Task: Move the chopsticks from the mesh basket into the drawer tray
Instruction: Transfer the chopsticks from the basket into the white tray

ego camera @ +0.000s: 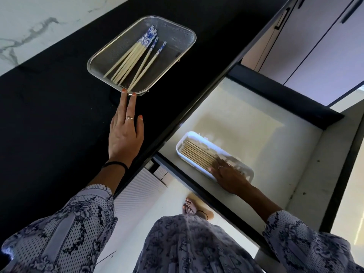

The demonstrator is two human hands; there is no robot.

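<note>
chopsticks point(199, 154) already moved lie side by side in the white drawer tray point(182, 143), low in the open drawer point(256, 119). nearest the camera, the right hand point(230, 175) rests on their near ends; its fingers point(219, 161) are laid fairly flat over the bundle, pressing rather than gripping, though whether any tip curls round a stick cannot be told. further out, the left hand point(124, 134) stretches across the black counter point(49, 115) with straight fingers, two tips touching the near rim of the mesh basket point(177, 32) and holding nothing. beyond them, the remaining chopsticks point(136, 56) with blue patterned tops lie fanned in the basket, plain ends towards the hand.

the job looks about half done. the step in hand seems to be steadying the basket or reaching in. to do it well, gather the fanned sticks at the plain ends into one bunch before lifting, keep them parallel, and let the right hand keep the tray pile level so the next lot drops alongside instead of crossing it.
</note>
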